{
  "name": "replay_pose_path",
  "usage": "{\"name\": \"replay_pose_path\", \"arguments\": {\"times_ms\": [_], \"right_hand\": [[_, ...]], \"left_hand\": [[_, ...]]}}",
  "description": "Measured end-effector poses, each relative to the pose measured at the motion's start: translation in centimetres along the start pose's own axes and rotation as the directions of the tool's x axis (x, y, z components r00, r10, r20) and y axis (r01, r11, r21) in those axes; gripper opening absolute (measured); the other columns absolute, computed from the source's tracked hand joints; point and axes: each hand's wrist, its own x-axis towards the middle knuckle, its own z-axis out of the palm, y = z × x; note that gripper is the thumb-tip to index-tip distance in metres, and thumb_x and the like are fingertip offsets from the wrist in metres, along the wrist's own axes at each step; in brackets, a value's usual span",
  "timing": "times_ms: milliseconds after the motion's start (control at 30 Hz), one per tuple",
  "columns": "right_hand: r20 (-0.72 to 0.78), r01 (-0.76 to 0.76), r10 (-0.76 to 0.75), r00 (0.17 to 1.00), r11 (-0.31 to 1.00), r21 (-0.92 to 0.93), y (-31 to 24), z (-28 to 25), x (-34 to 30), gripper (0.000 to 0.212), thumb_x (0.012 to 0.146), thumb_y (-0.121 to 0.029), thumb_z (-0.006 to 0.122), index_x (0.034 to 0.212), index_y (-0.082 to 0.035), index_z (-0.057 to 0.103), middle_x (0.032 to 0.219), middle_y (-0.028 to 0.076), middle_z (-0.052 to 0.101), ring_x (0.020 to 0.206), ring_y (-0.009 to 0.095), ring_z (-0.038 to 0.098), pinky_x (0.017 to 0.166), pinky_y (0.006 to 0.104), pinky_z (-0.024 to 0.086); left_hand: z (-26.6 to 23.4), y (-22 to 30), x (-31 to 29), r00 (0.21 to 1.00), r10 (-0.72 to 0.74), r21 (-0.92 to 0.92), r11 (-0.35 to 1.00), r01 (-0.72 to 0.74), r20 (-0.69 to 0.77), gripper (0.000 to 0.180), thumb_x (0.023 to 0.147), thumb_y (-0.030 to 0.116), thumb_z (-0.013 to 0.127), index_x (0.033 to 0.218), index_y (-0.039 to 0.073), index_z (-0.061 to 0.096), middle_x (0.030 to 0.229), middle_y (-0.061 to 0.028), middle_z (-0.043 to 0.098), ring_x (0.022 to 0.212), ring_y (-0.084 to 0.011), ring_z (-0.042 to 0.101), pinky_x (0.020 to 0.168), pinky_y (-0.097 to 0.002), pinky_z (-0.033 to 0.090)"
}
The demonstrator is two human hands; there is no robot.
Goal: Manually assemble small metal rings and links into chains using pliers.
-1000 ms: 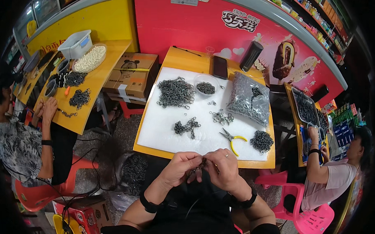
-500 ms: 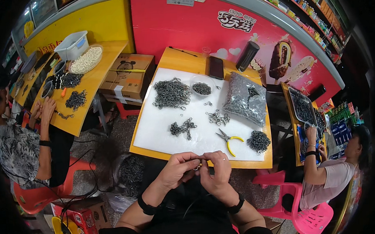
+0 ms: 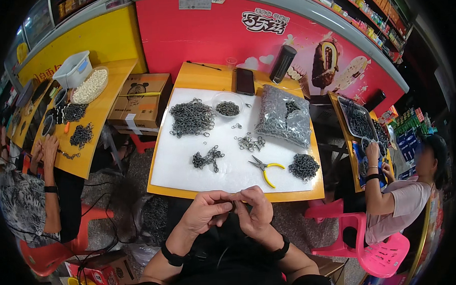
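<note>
My left hand (image 3: 209,212) and my right hand (image 3: 255,214) meet just in front of the table's near edge. Both are closed, with thumbs and fingertips pinched together around something small and dark that the fingers mostly cover. On the white foam sheet (image 3: 189,181) beyond them lie pliers (image 3: 265,170) with yellow handles, jaws spread. A small cluster of dark metal clasps and links (image 3: 207,159) rests to their left. Loose links (image 3: 250,142) are scattered farther back, and a round heap of dark chain (image 3: 303,166) sits on the right.
Toward the back are a large chain pile (image 3: 192,117), a clear bowl of small rings (image 3: 227,108), a plastic bag of links (image 3: 283,118), a phone (image 3: 244,81) and a black cylinder (image 3: 283,63). Other people work at tables left and right. A pink chair (image 3: 362,238) stands at right.
My view has turned slightly, so the table and its things appear farther left. My hands stay pinched together, fingertips shifted slightly; a bit of ring seen between them earlier is now hidden.
</note>
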Motion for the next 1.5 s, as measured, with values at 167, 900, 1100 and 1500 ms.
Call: {"name": "replay_pose_path", "arguments": {"times_ms": [167, 900, 1100, 1500], "right_hand": [[-0.003, -0.067, 0.067, 0.998, 0.996, 0.056, 0.0, -0.3, -0.1, 0.043, 0.078, 0.018, 0.068, 0.116, 0.002, 0.057, 0.089, 0.015, 0.071, 0.076, 0.027, 0.065, 0.064, 0.0341, 0.052], [0.382, -0.009, 0.424, 0.822, 0.678, -0.735, 9.1, -8.3, 1.3, 0.032, 0.075, -0.025, 0.080, 0.097, -0.006, 0.066, 0.127, 0.017, 0.060, 0.114, 0.037, 0.054, 0.088, 0.0510, 0.041], [0.418, 0.103, 0.289, 0.861, 0.706, -0.700, 10.6, -8.3, 1.2, 0.021, 0.075, -0.016, 0.073, 0.090, -0.005, 0.063, 0.112, 0.015, 0.061, 0.101, 0.036, 0.055, 0.081, 0.0498, 0.040], [0.079, -0.585, 0.610, 0.789, 0.704, 0.403, 7.3, -6.1, 0.9, 0.014, 0.086, 0.000, 0.068, 0.083, -0.003, 0.054, 0.092, 0.005, 0.058, 0.088, 0.012, 0.058, 0.075, 0.0271, 0.049]], "left_hand": [[-0.3, -0.4, 0.0, 0.999, 0.020, 0.074, 0.997, -0.017, -0.033, 0.026, 0.092, 0.002, 0.069, 0.117, -0.006, 0.070, 0.085, -0.0097, 0.071, 0.055, -0.0068, 0.056, 0.050, -0.0168, 0.043], [1.4, -0.6, -0.2, 0.788, 0.615, 0.724, 0.563, -0.399, -0.044, 0.011, 0.091, -0.002, 0.068, 0.100, -0.007, 0.072, 0.083, -0.0105, 0.071, 0.059, -0.0096, 0.064, 0.051, -0.0230, 0.049], [1.3, -0.5, -0.3, 0.769, 0.638, 0.773, 0.503, -0.387, -0.030, 0.012, 0.091, -0.002, 0.068, 0.100, -0.007, 0.071, 0.083, -0.0117, 0.071, 0.057, -0.0108, 0.064, 0.051, -0.0231, 0.050], [1.3, 0.3, -0.7, 0.722, 0.689, 0.740, 0.519, -0.428, -0.065, 0.009, 0.092, -0.004, 0.065, 0.098, -0.009, 0.070, 0.086, -0.0121, 0.073, 0.058, -0.0108, 0.065, 0.052, -0.0220, 0.050]]}}
